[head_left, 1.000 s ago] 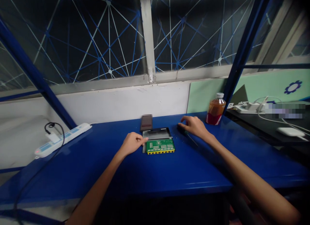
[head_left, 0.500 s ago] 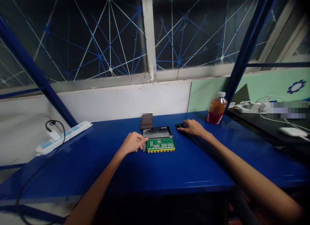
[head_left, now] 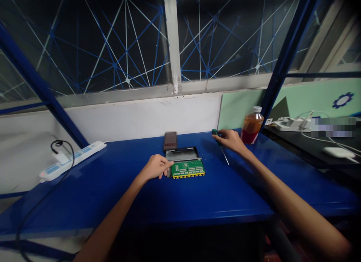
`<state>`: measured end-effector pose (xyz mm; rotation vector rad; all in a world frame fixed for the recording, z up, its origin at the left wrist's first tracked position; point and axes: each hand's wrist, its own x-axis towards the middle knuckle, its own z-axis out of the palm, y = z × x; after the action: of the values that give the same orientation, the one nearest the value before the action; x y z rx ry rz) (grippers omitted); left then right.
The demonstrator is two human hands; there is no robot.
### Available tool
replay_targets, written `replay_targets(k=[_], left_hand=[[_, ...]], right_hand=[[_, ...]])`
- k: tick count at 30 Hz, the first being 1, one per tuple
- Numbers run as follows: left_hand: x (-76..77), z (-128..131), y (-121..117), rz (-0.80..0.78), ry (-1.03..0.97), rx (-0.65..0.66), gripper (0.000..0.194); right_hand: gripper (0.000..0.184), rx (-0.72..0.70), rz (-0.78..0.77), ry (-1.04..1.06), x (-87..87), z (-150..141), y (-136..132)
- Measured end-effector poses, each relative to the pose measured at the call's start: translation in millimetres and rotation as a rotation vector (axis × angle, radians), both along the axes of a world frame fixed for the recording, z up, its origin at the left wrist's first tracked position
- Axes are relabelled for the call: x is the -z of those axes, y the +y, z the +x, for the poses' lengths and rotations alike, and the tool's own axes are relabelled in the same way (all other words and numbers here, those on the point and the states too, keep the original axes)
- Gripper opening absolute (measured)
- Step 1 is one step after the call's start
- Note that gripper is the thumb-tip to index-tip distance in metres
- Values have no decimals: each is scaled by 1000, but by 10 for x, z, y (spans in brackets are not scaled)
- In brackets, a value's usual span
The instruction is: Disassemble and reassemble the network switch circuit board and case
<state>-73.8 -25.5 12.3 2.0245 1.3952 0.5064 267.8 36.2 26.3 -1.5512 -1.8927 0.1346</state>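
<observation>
My left hand (head_left: 156,167) is closed at the left edge of a green circuit board (head_left: 188,166), its thumb and forefinger at the upper left corner. A row of yellow ports lines the board's near side. Part of a grey metal plate shows under the board's left edge. Directly behind the board lies an open black metal case (head_left: 180,154). In my right hand (head_left: 230,139) is a screwdriver (head_left: 225,155) with a green handle, its thin shaft slanting down toward the table. Several tiny screws (head_left: 205,158) are scattered between the case and the screwdriver.
A dark phone-like slab (head_left: 170,140) lies behind the case. A drink bottle (head_left: 252,125) stands beyond my right hand. On the left, a white power strip (head_left: 75,159) has a black cable. The blue table (head_left: 180,202) meets a black desk on the right.
My right hand has lifted the screwdriver and shifted slightly right and away from me, turning its shaft more steeply downward. My left hand stays at the board's edge.
</observation>
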Motion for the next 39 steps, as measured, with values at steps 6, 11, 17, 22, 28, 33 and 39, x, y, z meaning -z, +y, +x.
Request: replay_targets(k=[6,11,17,22,28,33,39], left_hand=[[-31,-10,5,19,-15,-47,52],[-30,-7,2,32,-6,-16,51],[-57,10,-20,35,23,-9,51],[-83,23,-35,42,45,-12,51],[-69,14,-40,78,27,-1,49],[-174,99,-16,165,-35,20,41],[-419,501,85,352,18,145,25]], right_hand=[[43,-3,94,277,-29,-61,-65],[39,-48,64,442,-39,-91,-86],[37,-68,84,458,-10,-106,-82],[39,-71,99,446,4,-124,-84],[36,-69,102,454,3,-115,-83],[34,-113,72,687,-67,-152,-98],[31,-236,-77,1023,-246,-427,-89]])
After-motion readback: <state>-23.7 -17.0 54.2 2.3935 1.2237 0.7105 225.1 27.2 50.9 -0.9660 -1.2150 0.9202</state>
